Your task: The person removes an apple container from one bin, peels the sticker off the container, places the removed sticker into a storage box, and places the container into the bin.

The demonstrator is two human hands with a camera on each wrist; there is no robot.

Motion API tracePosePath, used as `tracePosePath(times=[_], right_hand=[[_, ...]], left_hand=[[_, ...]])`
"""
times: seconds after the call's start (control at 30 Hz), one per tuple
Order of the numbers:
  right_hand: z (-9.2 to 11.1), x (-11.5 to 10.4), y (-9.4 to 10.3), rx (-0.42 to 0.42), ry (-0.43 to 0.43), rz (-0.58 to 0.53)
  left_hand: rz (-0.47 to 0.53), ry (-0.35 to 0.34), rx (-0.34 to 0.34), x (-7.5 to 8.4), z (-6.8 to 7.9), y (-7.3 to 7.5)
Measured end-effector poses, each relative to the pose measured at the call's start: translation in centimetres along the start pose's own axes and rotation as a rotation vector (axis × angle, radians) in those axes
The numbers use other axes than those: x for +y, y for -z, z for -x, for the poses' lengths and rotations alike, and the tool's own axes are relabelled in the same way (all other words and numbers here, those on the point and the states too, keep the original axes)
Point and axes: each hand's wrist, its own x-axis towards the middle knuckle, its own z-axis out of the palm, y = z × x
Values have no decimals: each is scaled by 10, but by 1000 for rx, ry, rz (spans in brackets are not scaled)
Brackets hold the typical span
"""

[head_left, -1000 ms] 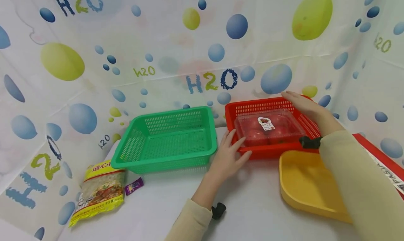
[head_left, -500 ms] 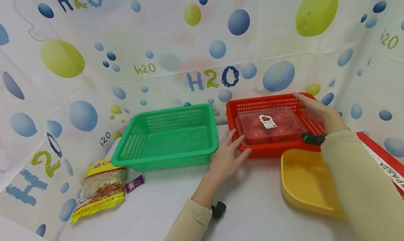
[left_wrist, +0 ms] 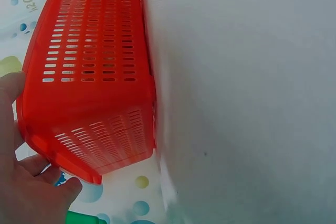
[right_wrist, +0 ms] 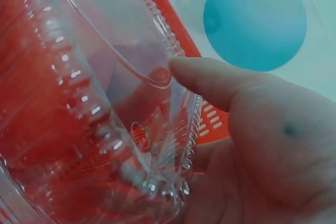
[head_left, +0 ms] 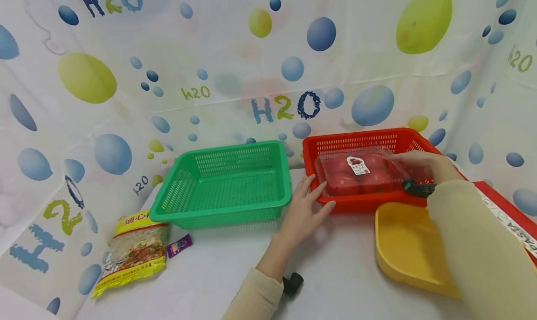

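Observation:
A clear plastic box of tomatoes (head_left: 341,173) with a white label lies inside the red basket (head_left: 361,203) at the back right. My right hand (head_left: 430,164) holds the box by its right end. In the right wrist view, the thumb (right_wrist: 210,80) presses the lid, and the fingers go behind the box's edge, partly hidden. My left hand (head_left: 299,217) rests with spread fingers at the basket's front left corner. The left wrist view has its fingertips (left_wrist: 69,188) right at the red rim, on both sides of that corner.
A green basket (head_left: 226,213) stands left of the red one. A yellow tray (head_left: 413,250) sits in front of the red basket, partly behind my right sleeve. Further left lie a bag of pasta (head_left: 136,248) and a small purple packet (head_left: 179,245). A red pasta box (head_left: 509,217) is at the far right.
My right hand was above the right side of the red basket. It has come down and left into it and taken hold of the tomato box. The left hand stays at the corner.

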Motion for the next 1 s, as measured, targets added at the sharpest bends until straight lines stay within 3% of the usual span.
tracePosePath(times=[0.13, 0.33, 0.63, 1.0], right_hand=[[-11, 4, 2, -47, 39, 54], [-14, 2, 5, -20, 80, 42], [-7, -8, 1, -126, 82, -275], [-6, -8, -1, -101, 71, -332]], left_hand=[[23, 6, 2, 0, 1, -1], [32, 6, 9, 0, 1, -1], [34, 18, -3, 2, 0, -2], [25, 42, -7, 3, 1, 2]])
